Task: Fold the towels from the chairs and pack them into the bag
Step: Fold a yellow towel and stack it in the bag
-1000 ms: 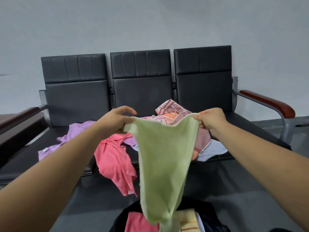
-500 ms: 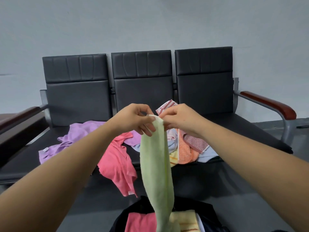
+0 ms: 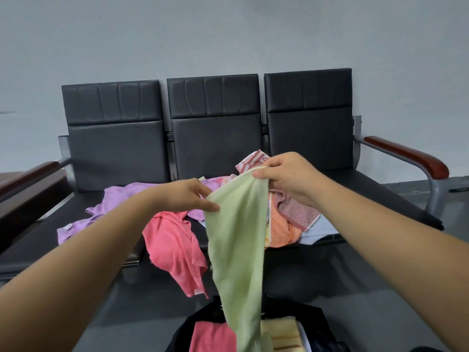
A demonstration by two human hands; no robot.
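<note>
A light green towel hangs doubled lengthwise in front of me. My right hand pinches its top corners, and my left hand pinches its left edge a little lower. Its lower end reaches down into the open black bag on the floor, which holds a folded pink towel and a folded yellow towel. On the black chairs lie a purple towel, a coral pink towel hanging over the seat edge, an orange towel and a red speckled towel.
The row of three chairs stands against a grey wall, with wooden armrests at the left and right. A red-and-white patterned towel and a pale blue towel lie in the heap on the seats. Grey floor lies in front.
My hands brought the towel's top corners together, folding it in half lengthwise. Now my right hand holds both corners and my left hand has moved down and left along the edge.
</note>
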